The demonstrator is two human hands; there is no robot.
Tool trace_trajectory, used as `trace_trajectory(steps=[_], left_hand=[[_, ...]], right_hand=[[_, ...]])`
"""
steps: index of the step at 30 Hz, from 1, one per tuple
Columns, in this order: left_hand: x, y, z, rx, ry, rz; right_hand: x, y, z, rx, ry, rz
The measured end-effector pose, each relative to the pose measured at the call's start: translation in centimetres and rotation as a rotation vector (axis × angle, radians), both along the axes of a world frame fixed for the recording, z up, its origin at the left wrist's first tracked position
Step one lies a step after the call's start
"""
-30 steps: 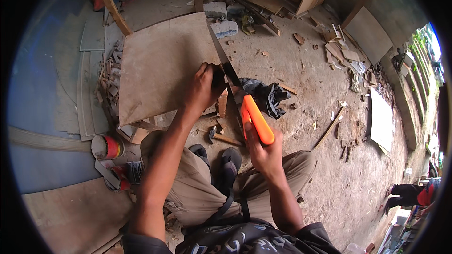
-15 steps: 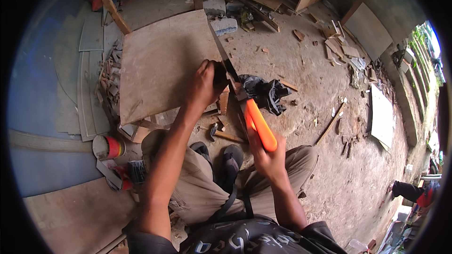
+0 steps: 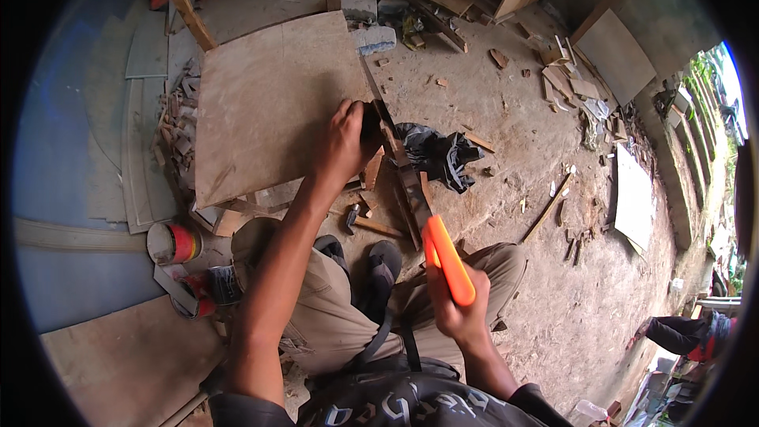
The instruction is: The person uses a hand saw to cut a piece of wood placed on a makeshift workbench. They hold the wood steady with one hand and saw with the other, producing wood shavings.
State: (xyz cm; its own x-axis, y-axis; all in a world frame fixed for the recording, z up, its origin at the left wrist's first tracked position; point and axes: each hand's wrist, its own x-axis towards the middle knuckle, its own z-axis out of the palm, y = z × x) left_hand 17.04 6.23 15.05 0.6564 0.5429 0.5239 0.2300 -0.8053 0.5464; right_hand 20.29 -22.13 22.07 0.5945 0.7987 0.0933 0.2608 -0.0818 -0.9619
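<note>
Saw (image 3: 414,190), its handle clamped in the fingers of the right hand (image 3: 462,300), passes just right of the left hand (image 3: 340,142), whose fingers lie at the board's edge (image 3: 269,103), too dark to tell if clamped. Well left of these sit two red cans (image 3: 186,244), contents unclear. Since the earlier frame, the handle has drawn back from the left fingers.

The person before me wears a black short-sleeved shirt (image 3: 356,399), its front printed in pale, angular lettering, with a left sleeve (image 3: 247,413) and right sleeve (image 3: 538,405) of plain dark cloth. Trousers (image 3: 320,292) are khaki-brown, loose-cut and creased; dark, narrow straps (image 3: 382,338) hang at the waist, and the footwear (image 3: 383,262) is dark, its exact type unclear. The left hand (image 3: 344,138) and right hand (image 3: 457,312) are bare.
</note>
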Motion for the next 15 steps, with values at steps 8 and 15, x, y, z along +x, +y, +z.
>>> trace_trajectory(steps=[8,15], left_hand=[[-0.5,2.1,-0.9,0.118,0.110,-0.126],[0.0,0.2,0.5,-0.101,-0.003,0.006]], right_hand=[[3.1,9.3,0.3,0.036,0.070,-0.022],[-0.8,-2.2,2.5,-0.068,0.073,-0.052]])
